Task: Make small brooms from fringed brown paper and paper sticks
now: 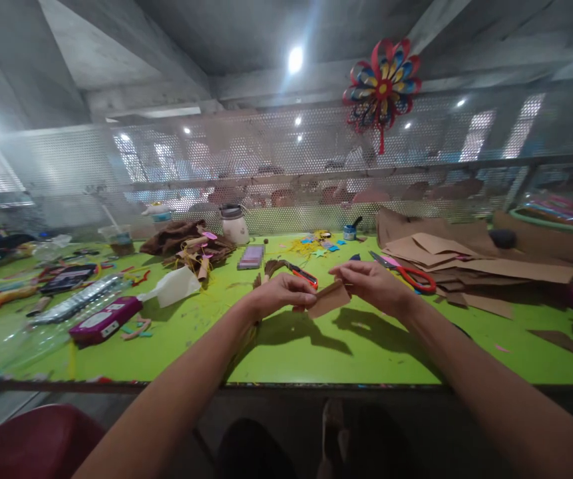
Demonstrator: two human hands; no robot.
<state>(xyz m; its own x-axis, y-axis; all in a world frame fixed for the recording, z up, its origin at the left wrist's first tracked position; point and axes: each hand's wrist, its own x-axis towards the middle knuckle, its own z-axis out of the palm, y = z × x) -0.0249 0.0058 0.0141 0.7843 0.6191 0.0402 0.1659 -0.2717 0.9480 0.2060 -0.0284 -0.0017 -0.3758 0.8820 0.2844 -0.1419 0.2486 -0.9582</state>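
Observation:
Between my two hands, just above the green table, is a small piece of brown paper (330, 301). My left hand (282, 293) pinches its left edge between thumb and fingers. At its upper right edge, the fingers of my right hand (370, 283) are closed on the same piece. Behind my left hand lies a red and black cutter (303, 274), partly hidden by it. Scissors with red handles (416, 279) rest to the right of my right hand, beside a stack of brown paper sheets (466, 263).
On the green table (286, 362), a purple box-shaped device (105, 320) and a clear plastic bottle (31, 339) lie at left. A white jar (235, 225), a blue pot (349, 232) and yellow scraps stand or lie at the back. A perforated metal screen (266, 146) rises behind.

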